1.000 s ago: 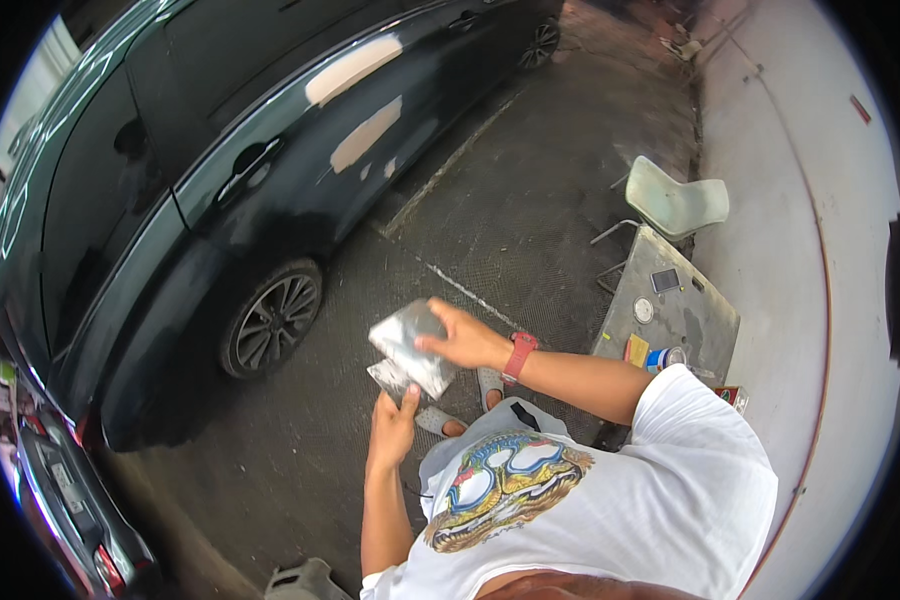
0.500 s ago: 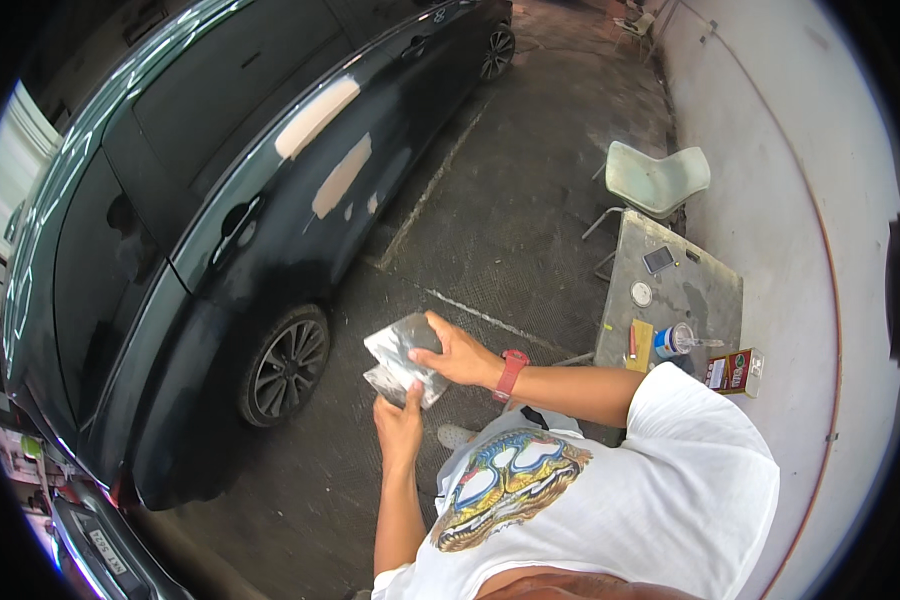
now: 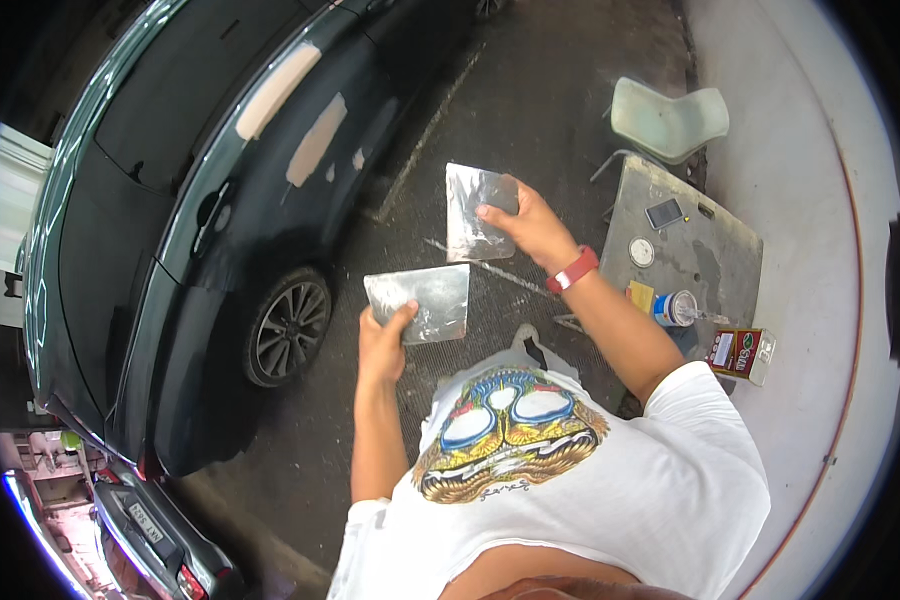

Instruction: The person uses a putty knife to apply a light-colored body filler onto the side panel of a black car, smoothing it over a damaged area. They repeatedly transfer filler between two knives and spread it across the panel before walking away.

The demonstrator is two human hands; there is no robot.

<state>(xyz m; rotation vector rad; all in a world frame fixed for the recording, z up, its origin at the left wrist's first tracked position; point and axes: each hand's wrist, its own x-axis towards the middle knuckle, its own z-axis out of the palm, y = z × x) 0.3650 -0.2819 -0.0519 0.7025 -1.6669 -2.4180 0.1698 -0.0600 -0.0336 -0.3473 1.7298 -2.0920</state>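
In my left hand (image 3: 378, 345) is a flat metal putty spreader (image 3: 435, 302), a thin square sheet with smears on its face, and my thumb presses on top of it. My right hand (image 3: 540, 230) grips a second metal putty spreader (image 3: 467, 218), held farther away and a little to the right, thumb across its smeared face. A gap separates the two sheets. To the left stands a dark car (image 3: 220, 330) with a long pale filler patch (image 3: 280, 90) and a pinkish filler patch (image 3: 317, 140) on its side.
On the right, a worn table (image 3: 715, 235) bears a phone (image 3: 664, 213), a round white lid (image 3: 641, 252), a blue-and-white can (image 3: 675, 308) and a red rectangular tin (image 3: 738, 355). A pale chair (image 3: 665, 120) stands behind it, beside the white wall (image 3: 790, 130). Another car (image 3: 160, 525) is at lower left.
The two spreaders, overlapping before, are now apart. My right hand has moved farther away and to the right with its sheet; the left one's face now shows. The view has shifted too.
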